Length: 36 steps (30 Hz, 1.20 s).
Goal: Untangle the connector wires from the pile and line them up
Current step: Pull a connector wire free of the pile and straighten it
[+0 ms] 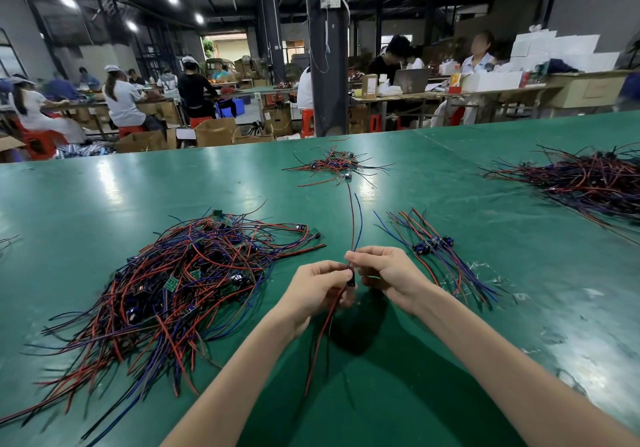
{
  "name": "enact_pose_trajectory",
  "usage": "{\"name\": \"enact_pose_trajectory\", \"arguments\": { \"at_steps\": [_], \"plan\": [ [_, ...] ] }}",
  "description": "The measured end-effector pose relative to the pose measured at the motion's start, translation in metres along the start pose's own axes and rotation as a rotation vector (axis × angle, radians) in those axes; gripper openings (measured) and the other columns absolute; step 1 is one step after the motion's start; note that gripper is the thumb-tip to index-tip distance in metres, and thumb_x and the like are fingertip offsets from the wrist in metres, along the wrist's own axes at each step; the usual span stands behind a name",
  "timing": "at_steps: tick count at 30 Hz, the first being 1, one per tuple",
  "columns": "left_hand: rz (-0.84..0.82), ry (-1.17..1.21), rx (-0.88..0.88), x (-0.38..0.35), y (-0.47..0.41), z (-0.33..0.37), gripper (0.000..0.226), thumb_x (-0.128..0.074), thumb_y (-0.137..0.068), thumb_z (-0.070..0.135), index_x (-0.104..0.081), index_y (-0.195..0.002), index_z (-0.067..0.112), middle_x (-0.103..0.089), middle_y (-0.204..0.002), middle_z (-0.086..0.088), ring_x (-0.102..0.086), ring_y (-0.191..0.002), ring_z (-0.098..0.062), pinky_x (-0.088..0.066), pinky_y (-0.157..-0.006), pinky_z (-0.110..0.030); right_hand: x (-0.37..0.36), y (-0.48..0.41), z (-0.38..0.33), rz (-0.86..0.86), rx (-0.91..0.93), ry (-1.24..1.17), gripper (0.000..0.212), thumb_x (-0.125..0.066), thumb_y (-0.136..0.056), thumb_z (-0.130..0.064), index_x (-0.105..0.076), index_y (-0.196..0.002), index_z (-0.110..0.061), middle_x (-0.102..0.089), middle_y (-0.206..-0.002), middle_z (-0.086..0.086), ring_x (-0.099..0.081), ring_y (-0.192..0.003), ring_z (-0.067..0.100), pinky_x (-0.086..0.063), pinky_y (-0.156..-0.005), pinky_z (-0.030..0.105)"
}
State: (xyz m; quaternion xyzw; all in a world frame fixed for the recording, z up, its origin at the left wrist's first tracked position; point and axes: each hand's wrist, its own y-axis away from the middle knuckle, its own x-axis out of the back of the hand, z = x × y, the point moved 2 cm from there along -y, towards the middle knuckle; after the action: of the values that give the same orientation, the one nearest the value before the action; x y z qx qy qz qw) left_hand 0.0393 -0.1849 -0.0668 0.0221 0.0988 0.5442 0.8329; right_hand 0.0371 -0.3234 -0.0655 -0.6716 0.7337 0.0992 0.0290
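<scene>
While the pile (180,273) sits off left, left hand (317,285) and right hand (388,275) both pinch one connector wire (350,281) over the table (381,394)

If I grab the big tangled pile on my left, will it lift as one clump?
Probably floppy: the pile is thin red, blue and black wires lying curved and slack on the table. It likely lifts as a loose clump, since strands cross and small boards sit snagged among them. Probably light, being thin wire.

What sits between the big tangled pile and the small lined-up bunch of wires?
The head view shows the left hand and right hand pinching one connector wire there, over bare green table.
</scene>
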Motion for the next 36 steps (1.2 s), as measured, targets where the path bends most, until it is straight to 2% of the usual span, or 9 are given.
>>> {"name": "enact_pose_trajectory", "arguments": {
  "at_steps": [5, 7, 11, 15, 19, 23, 29, 33, 36],
  "plan": [
    [-0.036, -0.085, 0.014, -0.0011, 0.0028, 0.0006, 0.011, -0.055, -0.089, -0.002, -0.062, -0.089, 0.007, -0.058, -0.071, -0.013, -0.051, -0.045, -0.012, -0.043, -0.044, -0.018, 0.0016, -0.0016, 0.0019, -0.023, 0.000, 0.000, 0.011, -0.067, -0.084, -0.010, -0.068, -0.074, -0.007, -0.063, -0.060, 0.001, -0.048, -0.057, 0.013, -0.038, -0.056, 0.020],
    [-0.026, -0.064, 0.016, -0.0018, 0.0024, 0.0011, 0.011, -0.054, -0.091, 0.000, -0.061, -0.087, 0.007, -0.055, -0.074, -0.017, -0.054, -0.045, -0.013, -0.045, -0.045, -0.019, 0.0006, -0.0018, 0.0014, -0.036, 0.000, -0.002, 0.010, -0.066, -0.085, -0.011, -0.068, -0.076, -0.007, -0.064, -0.059, -0.002, -0.050, -0.053, 0.010, -0.038, -0.051, 0.017],
    [-0.031, 0.018, 0.027, -0.0030, 0.0018, -0.0001, 0.007, -0.056, -0.093, 0.009, -0.060, -0.088, 0.006, -0.057, -0.080, -0.018, -0.061, -0.052, -0.018, -0.054, -0.052, -0.024, 0.0008, -0.0025, 0.0011, -0.057, 0.001, -0.007, 0.010, -0.068, -0.083, -0.013, -0.068, -0.073, -0.009, -0.064, -0.057, -0.005, -0.049, -0.050, 0.006, -0.038, -0.052, 0.017],
    [0.007, 0.019, 0.009, 0.0006, -0.0005, -0.0023, 0.009, -0.060, -0.090, 0.006, -0.066, -0.083, 0.005, -0.068, -0.079, -0.013, -0.063, -0.059, -0.019, -0.059, -0.064, -0.029, 0.0012, -0.0021, 0.0026, -0.070, 0.024, 0.021, 0.012, -0.070, -0.082, -0.014, -0.069, -0.071, -0.009, -0.060, -0.057, -0.002, -0.043, -0.052, 0.009, -0.039, -0.051, 0.017],
    [0.087, 0.011, -0.035, 0.0054, -0.0030, -0.0029, 0.012, -0.062, -0.087, 0.000, -0.068, -0.077, 0.001, -0.065, -0.076, -0.016, -0.061, -0.061, -0.018, -0.058, -0.062, -0.027, 0.0003, -0.0014, 0.0046, -0.068, 0.056, 0.106, 0.012, -0.073, -0.079, -0.011, -0.068, -0.072, -0.002, -0.053, -0.069, 0.012, -0.038, -0.049, 0.011, -0.036, -0.048, 0.017],
    [0.111, 0.016, -0.031, 0.0061, -0.0048, -0.0067, 0.013, -0.061, -0.085, -0.003, -0.067, -0.074, -0.001, -0.063, -0.077, -0.018, -0.060, -0.060, -0.020, -0.059, -0.061, -0.030, 0.0002, -0.0019, 0.0061, -0.053, 0.071, 0.150, 0.012, -0.072, -0.080, -0.007, -0.069, -0.078, 0.004, -0.055, -0.076, 0.016, -0.039, -0.052, 0.013, -0.037, -0.050, 0.018],
    [0.101, 0.013, -0.033, 0.0033, -0.0041, -0.0085, 0.011, -0.060, -0.087, -0.003, -0.066, -0.078, -0.002, -0.052, -0.083, -0.022, -0.054, -0.047, -0.011, -0.059, -0.060, -0.031, 0.0007, -0.0044, 0.0082, -0.023, 0.072, 0.138, 0.009, -0.073, -0.078, -0.005, -0.068, -0.074, 0.001, -0.056, -0.060, 0.008, -0.040, -0.049, 0.011, -0.036, -0.049, 0.019],
    [0.103, 0.011, -0.021, 0.0008, -0.0029, -0.0060, 0.013, -0.057, -0.087, -0.005, -0.064, -0.075, -0.006, -0.053, -0.081, -0.024, -0.056, -0.052, -0.019, -0.057, -0.057, -0.031, 0.0018, -0.0069, 0.0077, 0.005, 0.069, 0.105, 0.013, -0.072, -0.079, -0.006, -0.067, -0.068, -0.003, -0.058, -0.055, 0.003, -0.041, -0.045, 0.009, -0.037, -0.047, 0.018],
    [0.072, 0.002, 0.016, -0.0021, -0.0011, -0.0047, 0.016, -0.056, -0.085, -0.007, -0.064, -0.072, -0.006, -0.059, -0.071, -0.020, -0.056, -0.053, -0.022, -0.058, -0.057, -0.034, 0.0033, -0.0088, 0.0075, 0.042, 0.072, 0.109, 0.013, -0.072, -0.079, -0.008, -0.068, -0.068, -0.003, -0.058, -0.050, -0.002, -0.043, -0.043, 0.007, -0.038, -0.045, 0.018]
  ]
}}
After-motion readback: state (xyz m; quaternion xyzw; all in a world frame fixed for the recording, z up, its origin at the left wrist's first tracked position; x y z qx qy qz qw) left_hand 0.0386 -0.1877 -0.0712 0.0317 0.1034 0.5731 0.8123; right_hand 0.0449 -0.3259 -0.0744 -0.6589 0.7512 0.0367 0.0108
